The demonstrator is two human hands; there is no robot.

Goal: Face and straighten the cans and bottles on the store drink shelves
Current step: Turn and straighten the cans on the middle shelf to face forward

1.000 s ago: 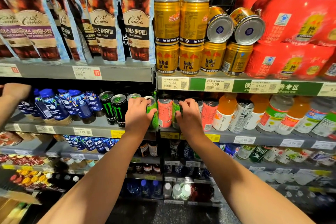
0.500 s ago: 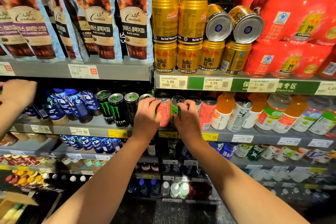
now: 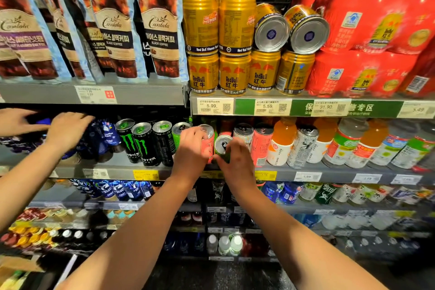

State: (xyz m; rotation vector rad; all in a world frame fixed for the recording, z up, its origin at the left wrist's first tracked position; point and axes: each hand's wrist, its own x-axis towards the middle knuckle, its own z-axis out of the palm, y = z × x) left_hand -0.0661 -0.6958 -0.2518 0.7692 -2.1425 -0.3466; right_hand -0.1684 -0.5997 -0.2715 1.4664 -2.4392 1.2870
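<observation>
Cans fill the middle shelf [image 3: 117,167]: three black cans [image 3: 143,142] with green claw marks stand upright in a row, a green can [image 3: 180,130] just right of them, then two pink cans, one in hand and one [image 3: 261,143] further right, with a white can [image 3: 243,133] between and behind. Past those, about three orange bottles [image 3: 281,141] and several clear ones with green labels.

On the shelf above, gold cans [image 3: 202,73] sit four across the front, two taller ones stacked on the left pair, and two lying on their sides with silver bases facing out. Four coffee pouches [image 3: 162,30] show plainly to their left, and red multipacks [image 3: 367,30] lie to the right.

The left hand [image 3: 190,150] reaches in palm-down, fingers curled round the pink can [image 3: 208,146] at the shelf's front edge. The right hand [image 3: 235,162] is just beside it, fingers wrapped about a green-topped can [image 3: 222,146], tilted so its lid faces out. Both forearms stretch up from below.

At far left two more hands [image 3: 66,132] reach among blue bottles [image 3: 106,134], blurred.
</observation>
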